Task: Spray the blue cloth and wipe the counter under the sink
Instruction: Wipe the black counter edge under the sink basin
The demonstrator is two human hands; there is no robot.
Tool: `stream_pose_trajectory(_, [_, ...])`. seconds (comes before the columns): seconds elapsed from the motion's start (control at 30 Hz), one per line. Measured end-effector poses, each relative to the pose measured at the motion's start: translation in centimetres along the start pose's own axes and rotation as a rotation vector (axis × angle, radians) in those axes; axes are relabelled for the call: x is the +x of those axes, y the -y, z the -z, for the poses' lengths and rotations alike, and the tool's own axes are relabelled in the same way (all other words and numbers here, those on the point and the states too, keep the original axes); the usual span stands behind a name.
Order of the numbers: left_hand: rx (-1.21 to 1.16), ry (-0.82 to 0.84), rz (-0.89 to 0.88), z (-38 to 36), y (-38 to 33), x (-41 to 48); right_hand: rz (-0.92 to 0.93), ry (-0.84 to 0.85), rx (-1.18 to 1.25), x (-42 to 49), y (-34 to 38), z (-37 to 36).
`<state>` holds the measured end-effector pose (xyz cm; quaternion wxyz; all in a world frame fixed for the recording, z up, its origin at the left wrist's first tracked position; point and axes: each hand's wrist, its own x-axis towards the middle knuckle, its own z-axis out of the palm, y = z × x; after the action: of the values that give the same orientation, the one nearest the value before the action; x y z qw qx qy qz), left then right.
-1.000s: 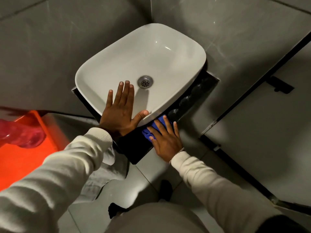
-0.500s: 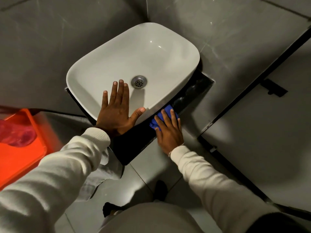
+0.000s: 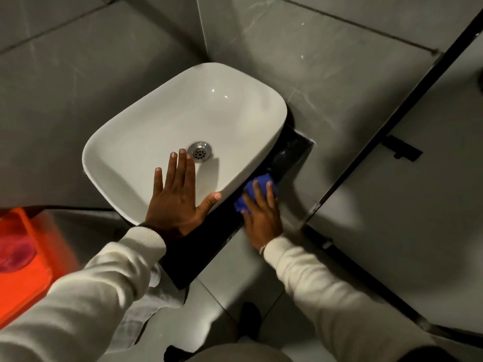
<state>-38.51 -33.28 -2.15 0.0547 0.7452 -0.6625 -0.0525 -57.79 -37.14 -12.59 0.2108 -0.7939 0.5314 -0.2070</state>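
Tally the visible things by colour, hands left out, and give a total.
White: 1, the sink
Blue: 1, the cloth
Black: 1, the counter
Orange: 1, the bin
Silver: 1, the drain
Total: 5

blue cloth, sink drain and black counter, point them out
blue cloth (image 3: 251, 188): head view, bare fold left of the fingers
sink drain (image 3: 200, 151): head view, centre of the strainer
black counter (image 3: 209, 239): head view, bare front strip

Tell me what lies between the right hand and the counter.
The blue cloth, pressed under the right hand on the counter, in the head view.
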Motion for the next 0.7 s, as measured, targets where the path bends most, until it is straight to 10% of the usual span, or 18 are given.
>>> stream_pose_trajectory(0.7, [-0.089, -0.039, 0.093, -0.9, -2.1, 1.8, -0.227, 0.05, -0.179, 9.0, -5.0, 2.4])
